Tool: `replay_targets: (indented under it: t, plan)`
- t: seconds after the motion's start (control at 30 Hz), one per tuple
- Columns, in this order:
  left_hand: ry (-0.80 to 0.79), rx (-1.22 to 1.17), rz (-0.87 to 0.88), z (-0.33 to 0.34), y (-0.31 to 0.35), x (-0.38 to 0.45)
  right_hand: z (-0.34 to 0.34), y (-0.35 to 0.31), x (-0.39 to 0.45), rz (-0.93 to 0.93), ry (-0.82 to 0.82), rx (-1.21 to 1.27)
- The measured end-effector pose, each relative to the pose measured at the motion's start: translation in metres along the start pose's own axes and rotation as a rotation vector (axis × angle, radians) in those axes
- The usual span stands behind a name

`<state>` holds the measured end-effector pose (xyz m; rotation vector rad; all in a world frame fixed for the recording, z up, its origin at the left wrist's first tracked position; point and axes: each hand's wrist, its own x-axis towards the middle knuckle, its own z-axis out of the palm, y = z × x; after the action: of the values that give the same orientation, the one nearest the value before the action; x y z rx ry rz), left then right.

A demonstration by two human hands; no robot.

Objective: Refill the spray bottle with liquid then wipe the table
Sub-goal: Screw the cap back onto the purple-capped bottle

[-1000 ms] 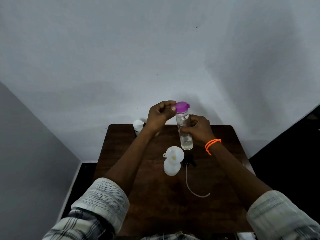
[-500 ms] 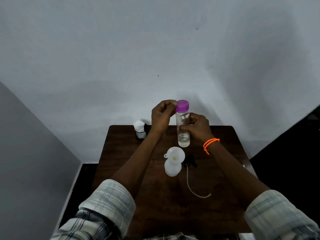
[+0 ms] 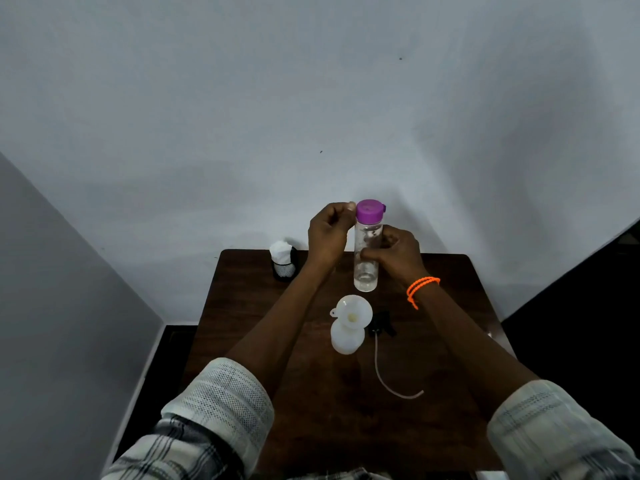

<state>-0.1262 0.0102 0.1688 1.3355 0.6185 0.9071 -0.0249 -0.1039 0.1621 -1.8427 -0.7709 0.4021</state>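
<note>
A clear bottle [image 3: 365, 268] with a purple cap [image 3: 370, 210] and a little liquid at its bottom is held upright above the far part of the dark wooden table [image 3: 346, 403]. My right hand [image 3: 394, 252] grips the bottle's body. My left hand [image 3: 329, 232] is curled beside the cap, its fingertips touching the cap's edge. Nearer to me stands the white spray bottle [image 3: 347, 339] with a white funnel [image 3: 353, 311] in its neck. The black spray head [image 3: 380, 325] with its long tube [image 3: 391, 379] lies on the table to the right of it.
A small black holder with white cloth or tissue [image 3: 284, 259] stands at the table's far left corner. A grey wall rises right behind the table. Dark floor lies to the left and right of it.
The clear bottle has been raised a little and set more upright. The purple cap's flap now points right. Both hands stayed on the bottle.
</note>
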Motion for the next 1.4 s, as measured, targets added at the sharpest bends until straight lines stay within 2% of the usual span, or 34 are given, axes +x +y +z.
replay_targets:
  t: [0.2, 0.37, 0.57, 0.73, 0.87, 1.13, 1.27, 1.4]
  plan:
    - [-0.110, 0.092, 0.058, 0.003, 0.006, -0.001, 0.006, -0.005, 0.004, -0.017, -0.025, -0.021]
    - [-0.020, 0.005, 0.038, -0.002, 0.004, 0.005, 0.009, -0.002, 0.009, -0.002, -0.013, -0.001]
    - [-0.113, 0.005, 0.036, -0.002, 0.004, 0.004, 0.014, -0.003, 0.009, -0.009, -0.025, 0.007]
    - [-0.054, -0.044, 0.015, -0.005, 0.003, 0.012, 0.017, -0.001, 0.016, 0.004, -0.034, 0.011]
    - [-0.080, -0.039, 0.022, -0.009, -0.002, 0.018, 0.020, 0.002, 0.022, 0.011, -0.057, 0.006]
    - [-0.182, 0.055, 0.093, -0.025, -0.008, 0.031, 0.035, 0.013, 0.041, 0.037, -0.114, -0.002]
    - [-0.159, 0.094, 0.052, -0.034, -0.024, 0.040, 0.048, 0.026, 0.056, 0.047, -0.173, -0.036]
    - [-0.144, 0.270, -0.018, -0.044, -0.057, 0.047, 0.065, 0.044, 0.074, 0.077, -0.214, -0.133]
